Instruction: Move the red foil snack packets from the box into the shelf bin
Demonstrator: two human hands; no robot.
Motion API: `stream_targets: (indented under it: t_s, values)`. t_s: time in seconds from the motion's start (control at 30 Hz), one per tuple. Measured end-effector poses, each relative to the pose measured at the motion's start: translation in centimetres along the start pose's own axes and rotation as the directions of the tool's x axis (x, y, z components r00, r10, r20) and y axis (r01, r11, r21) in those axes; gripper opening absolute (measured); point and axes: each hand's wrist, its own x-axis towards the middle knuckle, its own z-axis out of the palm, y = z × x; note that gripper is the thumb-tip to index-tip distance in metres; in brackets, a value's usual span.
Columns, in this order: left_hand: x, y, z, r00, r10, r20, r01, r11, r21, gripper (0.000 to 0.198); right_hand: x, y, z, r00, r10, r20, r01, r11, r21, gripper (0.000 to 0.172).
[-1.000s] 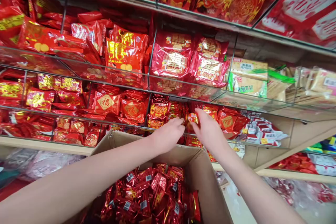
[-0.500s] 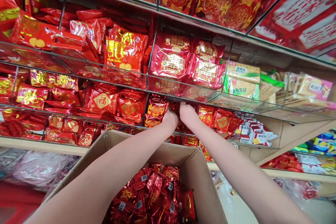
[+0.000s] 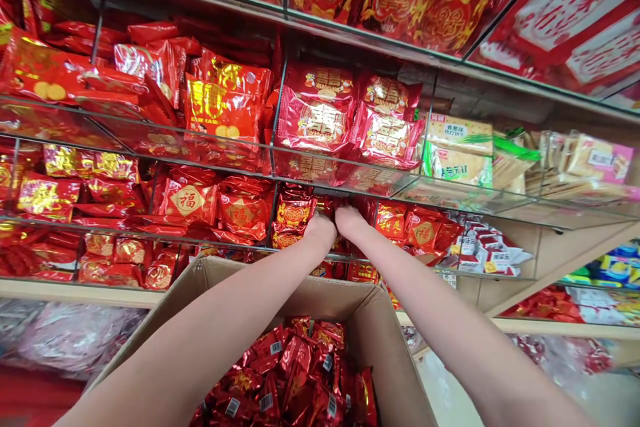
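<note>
Both arms reach over a cardboard box [image 3: 345, 295] into a shelf compartment of small red snack packets [image 3: 295, 213]. My left hand [image 3: 321, 232] is at the packets on the compartment's left side, its fingers hidden beyond the back of the hand. Close beside it, my right hand [image 3: 349, 220] reaches deeper in, fingers also out of sight. Whether either hand grips a packet cannot be seen. Inside the box below lie many shiny red packets [image 3: 297, 360], some with white barcode labels.
A clear shelf edge [image 3: 345, 173] runs just above my hands, with larger red packets [image 3: 320, 113] on it. To the right are cracker packs [image 3: 460, 147] and white-and-red packets [image 3: 487, 247]. Plastic-wrapped goods [image 3: 70, 333] lie under the shelves at left.
Both hands stay in the same compartment and have shifted slightly, the right one a little left and down. The view has moved a little; the box stays below the arms.
</note>
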Motion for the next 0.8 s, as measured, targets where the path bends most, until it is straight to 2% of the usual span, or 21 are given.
stream_targets:
  t_s: [0.23,0.43,0.6,0.8]
  values:
    - [0.6,-0.1,0.7,0.999,-0.043,-0.02,0.043,0.999,0.016,0.037,-1.1,0.0,1.0,0.99,-0.081,-0.117,0.075,0.996,-0.053,0.032]
    - [0.7,-0.2,1.0,0.998,-0.054,-0.045,0.054,0.998,-0.02,0.039,-0.2,-0.3,0.8,0.992,-0.069,-0.105,0.066,0.997,-0.027,0.03]
    - [0.8,-0.2,1.1,0.997,-0.052,-0.059,0.05,0.998,-0.044,0.039,-2.1,-0.2,-0.1,0.991,-0.051,-0.124,0.051,0.999,0.001,0.033]
    - [1.1,-0.2,1.0,0.997,-0.062,-0.039,0.061,0.998,-0.027,0.043,-3.2,0.1,0.4,0.983,-0.179,0.027,0.177,0.981,0.076,0.019]
